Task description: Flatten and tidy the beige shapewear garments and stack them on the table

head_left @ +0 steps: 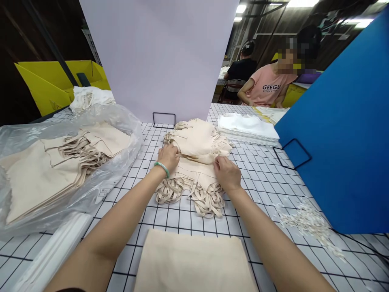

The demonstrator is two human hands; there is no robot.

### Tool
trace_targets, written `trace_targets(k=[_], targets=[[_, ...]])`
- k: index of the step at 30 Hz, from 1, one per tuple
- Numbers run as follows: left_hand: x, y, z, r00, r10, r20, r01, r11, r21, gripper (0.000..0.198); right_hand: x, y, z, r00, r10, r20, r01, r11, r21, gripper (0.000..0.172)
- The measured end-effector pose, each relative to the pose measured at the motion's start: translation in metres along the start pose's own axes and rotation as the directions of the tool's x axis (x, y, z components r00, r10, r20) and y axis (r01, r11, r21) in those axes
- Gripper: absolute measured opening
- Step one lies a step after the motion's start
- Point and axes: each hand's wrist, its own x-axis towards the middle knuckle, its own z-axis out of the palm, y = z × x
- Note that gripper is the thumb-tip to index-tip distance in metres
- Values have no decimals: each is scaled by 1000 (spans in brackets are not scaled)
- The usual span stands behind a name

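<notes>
Flat beige cloth [194, 259] nearest us, just before the bag pile [197, 140]: cream, folded over, looped handles trailing. Our left hand [168, 156] and right hand [226, 172] both grip its fold. Left of the pile, plastic sack [124, 117] holds more bags [36, 174].

Table [261, 174]: white cover, black grid. Under my left hand [168, 157] and right hand [227, 173]: beige bag pile [197, 142], straps looped toward me. Between my forearms, nearer me: flat beige panel [191, 259]. Left of left hand: clear plastic sack [121, 121], more beige bags inside. Beyond right hand: white cloth stack [247, 127]. Right of right hand: blue board [343, 134] in wire stand, pale trimmings [306, 221] scattered near it. Beyond both hands: pale upright board [158, 56].
</notes>
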Motion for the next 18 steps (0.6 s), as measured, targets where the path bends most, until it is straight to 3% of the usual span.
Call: trace_targets(k=[6,11,13,15,18], targets=[[-2,7,7,998,61,35,-60,998,-27,9,3,0,9,983,177,40,-182,959,217,18],[-9,8,12,995,94,33,-93,995,-34,14,14,-8,6,908,399,128,-419,868,268,11],[-12,14,7,989,147,4,-146,987,-67,22,19,-14,-4,915,387,118,-403,848,345,9],[-11,23,-4,966,253,-46,-257,955,-148,39,24,-22,-21,947,302,113,-314,779,543,7],[0,33,-32,908,411,-74,-414,862,-294,55,38,-40,-56,987,118,105,-152,523,839,8]])
